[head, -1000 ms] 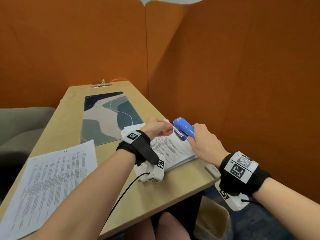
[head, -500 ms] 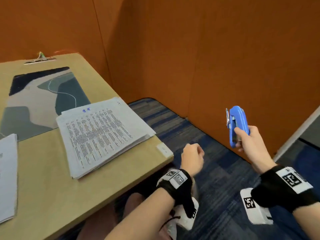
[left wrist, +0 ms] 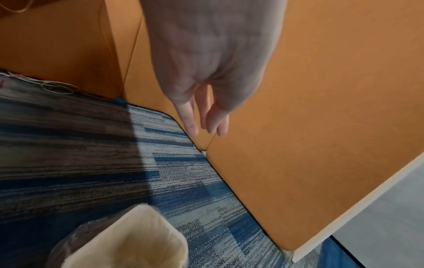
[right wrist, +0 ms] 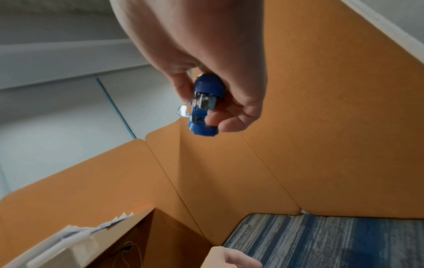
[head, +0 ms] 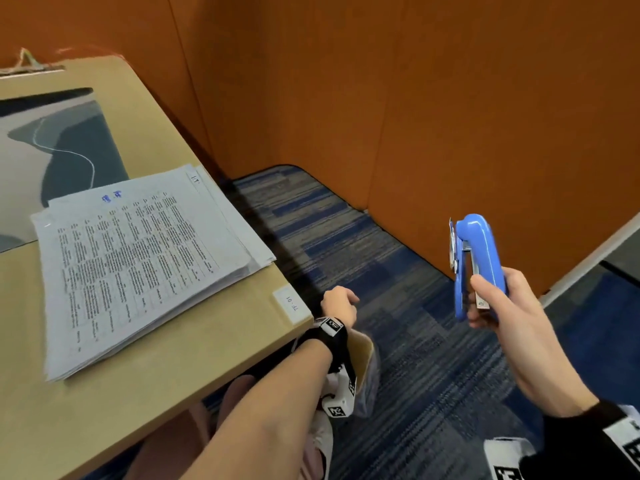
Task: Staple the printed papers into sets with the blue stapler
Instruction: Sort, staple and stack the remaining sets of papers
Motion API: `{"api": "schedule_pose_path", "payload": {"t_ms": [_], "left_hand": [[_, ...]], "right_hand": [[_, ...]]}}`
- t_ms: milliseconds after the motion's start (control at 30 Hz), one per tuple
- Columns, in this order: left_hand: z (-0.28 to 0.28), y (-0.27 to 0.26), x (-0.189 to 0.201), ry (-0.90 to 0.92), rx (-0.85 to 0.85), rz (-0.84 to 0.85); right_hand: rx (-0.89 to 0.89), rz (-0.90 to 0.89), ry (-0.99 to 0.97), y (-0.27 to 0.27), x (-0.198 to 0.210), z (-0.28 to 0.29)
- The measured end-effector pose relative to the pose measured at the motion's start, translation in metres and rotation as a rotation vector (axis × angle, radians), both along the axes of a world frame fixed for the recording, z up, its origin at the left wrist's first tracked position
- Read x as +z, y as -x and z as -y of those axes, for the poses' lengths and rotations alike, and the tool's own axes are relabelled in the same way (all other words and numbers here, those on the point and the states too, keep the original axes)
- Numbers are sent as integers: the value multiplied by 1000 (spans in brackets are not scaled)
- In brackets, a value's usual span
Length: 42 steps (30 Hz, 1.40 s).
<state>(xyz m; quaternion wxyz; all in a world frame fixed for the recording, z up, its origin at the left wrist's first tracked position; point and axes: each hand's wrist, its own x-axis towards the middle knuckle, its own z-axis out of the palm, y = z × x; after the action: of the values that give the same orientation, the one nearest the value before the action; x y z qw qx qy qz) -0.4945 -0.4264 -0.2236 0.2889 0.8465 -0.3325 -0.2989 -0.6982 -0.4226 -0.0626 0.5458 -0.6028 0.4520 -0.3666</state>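
our right hand [head: 502,306] grips the blue stapler [head: 478,258] upright over the carpet [head: 398,341], off the desk [head: 145,393]. left hand [head: 339,304] hangs empty beside the desk edge, fingers probably loose. printed papers [head: 138,265] overhang the edge; a bump could spill them.

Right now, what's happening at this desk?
A person is partway through stapling papers. Their right hand holds a blue stapler upright in the air, off to the side of the desk. The left hand hangs empty over a lined bin. The paper stack lies near the desk's corner.
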Motion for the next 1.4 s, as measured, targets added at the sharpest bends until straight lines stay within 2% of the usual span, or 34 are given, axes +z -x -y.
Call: {"api": "schedule_pose_path", "payload": {"t_ms": [200, 333, 400, 467, 567, 700, 833, 933, 1033, 1100, 1200, 1300, 1400], "left_hand": [[-22, 22, 39, 25, -187, -17], [-79, 55, 102, 177, -438, -41], [-116, 57, 137, 271, -482, -7], [-159, 44, 176, 368, -422, 77], [-231, 11, 231, 501, -239, 193], [-322, -48, 275, 594, 1, 344], [-397, -128, 295, 427, 257, 502], [-452, -210, 294, 109, 474, 552], [-499, -277, 279, -275, 631, 488], [-516, -300, 265, -422, 670, 378], [-523, -317, 249, -462, 692, 222], [-522, -328, 242, -411, 712, 73], [-519, -335, 236, -446, 689, 8]], "right_hand": [[30, 158, -66, -11, 23, -2], [91, 261, -50, -26, 63, -7], [145, 286, -9, -42, 87, -13], [219, 328, 0, -69, 112, -25], [402, 328, -21, -124, 140, -50], [671, 132, -50, -210, 164, -104], [860, -56, -71, -292, 166, -166], [958, -108, -174, -343, 153, -205], [993, -167, -365, -388, 130, -236], [990, -219, -442, -412, 117, -255], [962, -229, -509, -438, 102, -277], [926, -218, -557, -458, 90, -291], [867, -226, -552, -473, 77, -298]]}}
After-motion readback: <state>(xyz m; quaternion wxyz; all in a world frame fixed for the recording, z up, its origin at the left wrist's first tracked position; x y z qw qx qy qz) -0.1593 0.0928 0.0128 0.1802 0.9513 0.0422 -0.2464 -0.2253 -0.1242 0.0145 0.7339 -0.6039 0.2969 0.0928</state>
